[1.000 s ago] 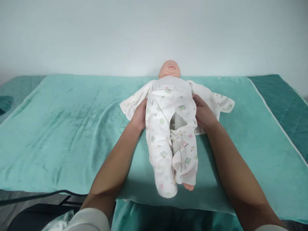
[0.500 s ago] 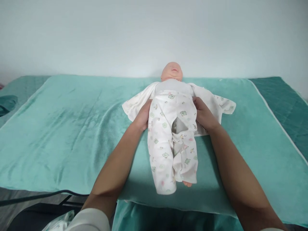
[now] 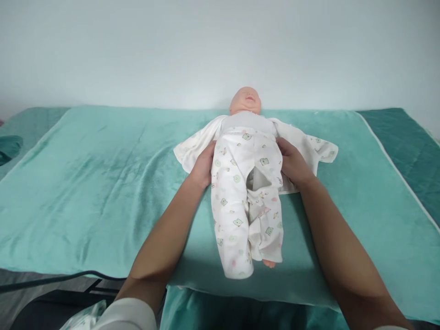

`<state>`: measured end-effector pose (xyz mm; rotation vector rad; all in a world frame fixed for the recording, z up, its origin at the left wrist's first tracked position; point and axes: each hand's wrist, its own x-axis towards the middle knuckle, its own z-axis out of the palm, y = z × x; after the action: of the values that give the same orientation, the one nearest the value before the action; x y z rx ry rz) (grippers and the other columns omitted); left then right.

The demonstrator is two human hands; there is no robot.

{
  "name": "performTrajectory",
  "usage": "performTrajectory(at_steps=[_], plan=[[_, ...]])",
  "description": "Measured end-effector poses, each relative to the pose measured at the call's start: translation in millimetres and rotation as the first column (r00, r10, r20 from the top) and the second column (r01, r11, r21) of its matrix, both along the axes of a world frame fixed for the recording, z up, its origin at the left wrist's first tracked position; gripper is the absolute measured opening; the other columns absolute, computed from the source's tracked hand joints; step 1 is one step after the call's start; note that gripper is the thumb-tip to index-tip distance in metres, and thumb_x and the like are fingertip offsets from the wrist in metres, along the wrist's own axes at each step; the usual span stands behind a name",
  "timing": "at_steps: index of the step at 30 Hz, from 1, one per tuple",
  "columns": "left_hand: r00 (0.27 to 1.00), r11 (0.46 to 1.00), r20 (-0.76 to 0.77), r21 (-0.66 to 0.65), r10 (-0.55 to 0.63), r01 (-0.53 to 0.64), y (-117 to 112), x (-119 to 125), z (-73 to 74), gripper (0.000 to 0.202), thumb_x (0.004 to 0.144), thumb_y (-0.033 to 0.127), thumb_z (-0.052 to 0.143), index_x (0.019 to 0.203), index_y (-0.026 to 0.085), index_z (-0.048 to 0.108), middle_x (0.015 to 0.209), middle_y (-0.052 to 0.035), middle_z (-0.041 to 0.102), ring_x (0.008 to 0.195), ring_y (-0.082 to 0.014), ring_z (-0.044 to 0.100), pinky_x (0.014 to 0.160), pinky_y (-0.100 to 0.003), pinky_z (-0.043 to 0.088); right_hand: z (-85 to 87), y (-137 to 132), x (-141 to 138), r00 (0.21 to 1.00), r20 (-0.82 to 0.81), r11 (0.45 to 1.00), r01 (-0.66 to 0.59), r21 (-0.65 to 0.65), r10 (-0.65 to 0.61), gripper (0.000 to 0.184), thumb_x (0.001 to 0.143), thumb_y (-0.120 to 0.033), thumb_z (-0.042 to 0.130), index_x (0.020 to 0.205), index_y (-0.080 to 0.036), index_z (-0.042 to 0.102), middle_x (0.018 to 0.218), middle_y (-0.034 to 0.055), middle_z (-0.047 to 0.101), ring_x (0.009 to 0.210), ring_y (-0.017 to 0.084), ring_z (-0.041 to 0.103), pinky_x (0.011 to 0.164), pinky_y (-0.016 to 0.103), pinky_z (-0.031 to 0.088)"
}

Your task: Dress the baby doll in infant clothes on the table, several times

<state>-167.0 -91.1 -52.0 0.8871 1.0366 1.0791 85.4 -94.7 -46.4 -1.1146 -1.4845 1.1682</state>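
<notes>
A baby doll [image 3: 245,100] lies on its back, head toward the wall. White baby pants [image 3: 229,201] with green bear prints cover it from the waist down, and there is a split at the crotch. A bit of foot [image 3: 269,263] shows below one leg; the other leg's end hides any foot. Under the doll, a white baby shirt [image 3: 302,149] is spread with its sleeves out to both sides. My left hand [image 3: 205,166] and my right hand [image 3: 292,162] are closed at opposite hips, on the side edges of the pants. Their fingertips are tucked underneath, out of sight.
A light green plush blanket [image 3: 89,183] covers the table, over a darker quilted cover [image 3: 405,146] at the sides. Behind stands a white wall [image 3: 144,55]. At the lower left are a dark cable [image 3: 68,278] and a black chair [image 3: 51,309].
Both hands stay at the doll's hips. The view has shifted very slightly, and otherwise I see no clear difference.
</notes>
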Motion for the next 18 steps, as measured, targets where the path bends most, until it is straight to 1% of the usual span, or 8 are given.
performTrajectory(at_steps=[2,4,6,8,11,13,16,18], plan=[[0.993,0.998,0.115,-0.052,0.032,-0.026,0,1,1.2,0.043,0.085,0.049,0.063,0.116,0.019,0.072,0.103,-0.0053,0.079,0.113,-0.0317,0.071,0.101,-0.044,0.056,-0.5,1,-1,0.999,-0.022,1.0,0.026,-0.012,-0.026,0.034,0.08,-0.043,0.077,0.11,-0.027,0.074,0.11,0.0006,0.077,0.109,0.027,0.068,0.098,0.045,0.056],[0.977,0.995,0.208,-0.101,0.048,-0.027,0,0,2.0,0.042,0.084,0.045,0.065,0.116,0.019,0.073,0.103,-0.0045,0.08,0.114,-0.0319,0.071,0.103,-0.044,0.056,-0.4,2,-2,0.997,-0.056,0.999,0.048,-0.026,-0.049,0.032,0.08,-0.041,0.077,0.107,-0.026,0.075,0.107,0.0004,0.078,0.106,0.026,0.069,0.095,0.042,0.056],[0.966,0.992,0.256,-0.127,0.047,-0.014,1,-1,1.9,0.04,0.083,0.042,0.066,0.115,0.019,0.074,0.104,-0.004,0.08,0.115,-0.0319,0.071,0.104,-0.044,0.056,-0.3,2,-3,0.994,-0.083,0.997,0.065,-0.042,-0.068,0.029,0.079,-0.039,0.077,0.104,-0.025,0.077,0.104,0.0002,0.078,0.103,0.025,0.07,0.093,0.04,0.057],[0.961,0.992,0.272,-0.128,0.047,-0.013,3,-1,0.8,0.038,0.082,0.039,0.067,0.114,0.02,0.074,0.104,-0.0038,0.08,0.116,-0.0317,0.071,0.104,-0.043,0.057,-1.0,3,-2,0.991,-0.101,0.995,0.081,-0.059,-0.086,0.026,0.079,-0.037,0.076,0.102,-0.026,0.078,0.103,0.0001,0.079,0.102,0.024,0.07,0.092,0.039,0.057],[0.964,0.996,0.259,-0.086,0.058,-0.036,4,-2,-1.7,0.034,0.081,0.036,0.069,0.112,0.021,0.074,0.106,-0.0038,0.079,0.118,-0.0308,0.07,0.104,-0.042,0.057,-4.6,4,-1,0.985,-0.128,0.99,0.104,-0.093,-0.115,0.024,0.08,-0.036,0.075,0.101,-0.026,0.079,0.099,0.0002,0.078,0.1,0.024,0.071,0.089,0.038,0.058],[0.968,0.998,0.247,-0.049,0.056,-0.045,4,-2,-3.4,0.035,0.081,0.037,0.069,0.112,0.022,0.073,0.107,-0.004,0.079,0.118,-0.03,0.07,0.103,-0.042,0.056,-8.0,6,0,0.981,-0.137,0.987,0.121,-0.11,-0.136,0.025,0.08,-0.039,0.074,0.101,-0.026,0.079,0.097,0.0004,0.078,0.099,0.024,0.071,0.087,0.038,0.059],[0.967,1.0,0.252,0.002,0.028,-0.03,5,-5,-5.1,0.036,0.082,0.038,0.069,0.113,0.021,0.072,0.11,-0.0043,0.077,0.117,-0.0291,0.07,0.103,-0.042,0.056,-10.9,7,0,0.978,-0.134,0.982,0.145,-0.118,-0.161,0.028,0.08,-0.042,0.074,0.102,-0.026,0.078,0.097,0.0009,0.078,0.098,0.024,0.072,0.085,0.038,0.059],[0.963,0.999,0.268,0.044,-0.011,-0.001,7,-9,-5.7,0.034,0.081,0.032,0.067,0.112,0.02,0.072,0.111,-0.0048,0.077,0.115,-0.0288,0.07,0.101,-0.042,0.057,-10.2,7,-1,0.976,-0.135,0.979,0.155,-0.131,-0.172,0.029,0.08,-0.044,0.074,0.102,-0.026,0.078,0.097,0.0015,0.078,0.097,0.025,0.072,0.082,0.038,0.06]])
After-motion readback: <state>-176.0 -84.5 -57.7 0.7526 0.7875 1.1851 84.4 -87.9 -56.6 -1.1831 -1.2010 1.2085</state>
